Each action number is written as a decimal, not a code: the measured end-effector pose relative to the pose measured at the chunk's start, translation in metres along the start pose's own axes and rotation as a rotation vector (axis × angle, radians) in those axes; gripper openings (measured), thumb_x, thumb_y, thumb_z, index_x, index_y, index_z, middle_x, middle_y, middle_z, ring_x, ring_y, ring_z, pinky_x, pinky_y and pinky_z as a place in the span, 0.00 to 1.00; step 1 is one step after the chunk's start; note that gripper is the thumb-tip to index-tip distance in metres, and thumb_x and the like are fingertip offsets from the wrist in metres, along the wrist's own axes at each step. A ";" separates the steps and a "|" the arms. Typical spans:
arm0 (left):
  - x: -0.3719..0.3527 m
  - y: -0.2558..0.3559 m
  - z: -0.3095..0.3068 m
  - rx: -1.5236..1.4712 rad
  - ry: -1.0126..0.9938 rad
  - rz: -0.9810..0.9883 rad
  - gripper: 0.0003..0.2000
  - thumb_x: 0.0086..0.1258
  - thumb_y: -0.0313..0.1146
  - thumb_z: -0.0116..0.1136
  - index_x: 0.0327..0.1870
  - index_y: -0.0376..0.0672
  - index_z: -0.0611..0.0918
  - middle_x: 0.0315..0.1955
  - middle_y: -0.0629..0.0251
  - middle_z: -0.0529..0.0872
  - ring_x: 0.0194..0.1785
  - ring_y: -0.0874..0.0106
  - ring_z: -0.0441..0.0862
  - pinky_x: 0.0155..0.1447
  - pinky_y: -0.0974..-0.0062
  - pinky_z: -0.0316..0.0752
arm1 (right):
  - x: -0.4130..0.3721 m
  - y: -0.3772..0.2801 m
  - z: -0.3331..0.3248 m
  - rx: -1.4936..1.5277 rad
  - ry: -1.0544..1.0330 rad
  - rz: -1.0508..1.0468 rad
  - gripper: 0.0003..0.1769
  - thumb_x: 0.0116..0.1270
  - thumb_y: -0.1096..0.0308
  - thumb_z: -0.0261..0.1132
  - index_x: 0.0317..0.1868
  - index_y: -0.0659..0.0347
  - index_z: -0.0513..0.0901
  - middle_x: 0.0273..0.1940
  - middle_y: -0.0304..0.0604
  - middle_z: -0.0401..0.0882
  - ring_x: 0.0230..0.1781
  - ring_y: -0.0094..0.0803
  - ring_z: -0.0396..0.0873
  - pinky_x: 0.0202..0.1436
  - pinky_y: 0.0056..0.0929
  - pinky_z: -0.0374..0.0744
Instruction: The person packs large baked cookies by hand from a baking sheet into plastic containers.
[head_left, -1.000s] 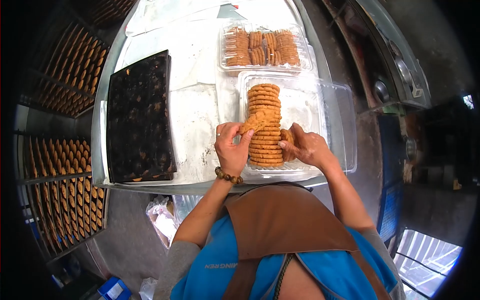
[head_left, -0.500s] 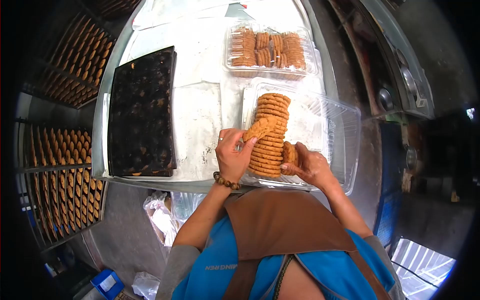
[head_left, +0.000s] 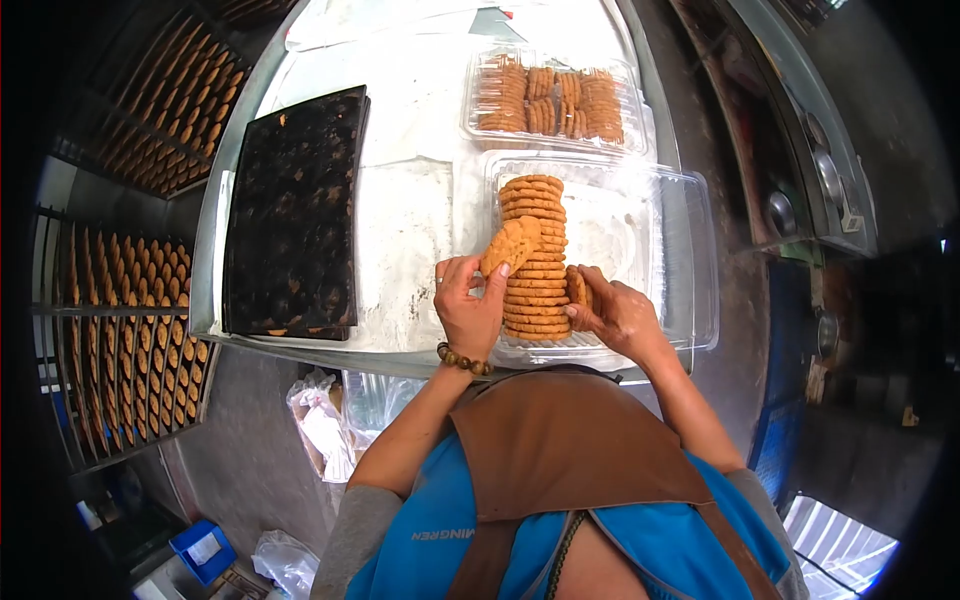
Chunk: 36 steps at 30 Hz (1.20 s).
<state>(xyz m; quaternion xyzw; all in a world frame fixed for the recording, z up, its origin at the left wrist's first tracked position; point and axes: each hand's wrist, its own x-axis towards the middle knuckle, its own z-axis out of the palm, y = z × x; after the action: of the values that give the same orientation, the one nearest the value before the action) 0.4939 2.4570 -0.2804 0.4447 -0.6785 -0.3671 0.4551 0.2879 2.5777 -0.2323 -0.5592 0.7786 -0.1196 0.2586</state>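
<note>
While left hand [head_left: 468,312] pinches cookies [head_left: 511,244], hiding part of stack [head_left: 537,292], right hand [head_left: 622,316] pinches cookie bunch [head_left: 577,287], count obscured.

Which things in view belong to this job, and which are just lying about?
Likely in the job:
brown round cookies, lined up and in the grip of left hand and right hand
open clear rectangular plastic container under that row
closed clear plastic box of cookies, perhaps; untouched

Apparently lying about:
flat black rectangular tray
blue rectangular box
crumpled clear plastic bag
</note>
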 end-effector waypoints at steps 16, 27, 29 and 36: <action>-0.004 0.005 0.001 0.055 0.013 -0.017 0.09 0.70 0.26 0.72 0.46 0.32 0.87 0.41 0.59 0.84 0.47 0.71 0.82 0.43 0.77 0.88 | 0.012 0.005 0.000 0.005 -0.094 -0.032 0.42 0.74 0.34 0.61 0.78 0.52 0.70 0.35 0.55 0.87 0.41 0.53 0.88 0.46 0.47 0.82; -0.009 0.005 0.001 0.030 0.044 -0.031 0.09 0.67 0.27 0.73 0.44 0.32 0.87 0.39 0.60 0.86 0.47 0.71 0.82 0.45 0.76 0.87 | 0.017 0.011 0.001 -0.036 -0.100 -0.057 0.41 0.73 0.32 0.61 0.76 0.48 0.72 0.37 0.56 0.89 0.42 0.53 0.88 0.45 0.47 0.81; -0.007 0.010 0.001 0.048 0.083 -0.016 0.10 0.65 0.28 0.74 0.42 0.34 0.87 0.37 0.59 0.86 0.44 0.66 0.82 0.46 0.71 0.84 | 0.017 0.011 0.001 -0.035 -0.097 -0.077 0.41 0.73 0.31 0.61 0.76 0.49 0.72 0.37 0.56 0.89 0.42 0.54 0.88 0.45 0.47 0.81; -0.011 0.007 -0.004 -0.084 0.193 -0.130 0.12 0.65 0.32 0.76 0.43 0.35 0.88 0.35 0.58 0.88 0.46 0.65 0.85 0.53 0.68 0.80 | 0.014 0.008 -0.012 0.008 -0.093 -0.135 0.45 0.74 0.31 0.59 0.78 0.55 0.71 0.33 0.58 0.88 0.39 0.55 0.88 0.44 0.48 0.81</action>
<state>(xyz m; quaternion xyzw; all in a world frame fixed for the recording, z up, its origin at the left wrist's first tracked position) 0.4982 2.4695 -0.2764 0.5016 -0.5854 -0.3794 0.5115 0.2721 2.5661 -0.2301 -0.6143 0.7258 -0.1135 0.2881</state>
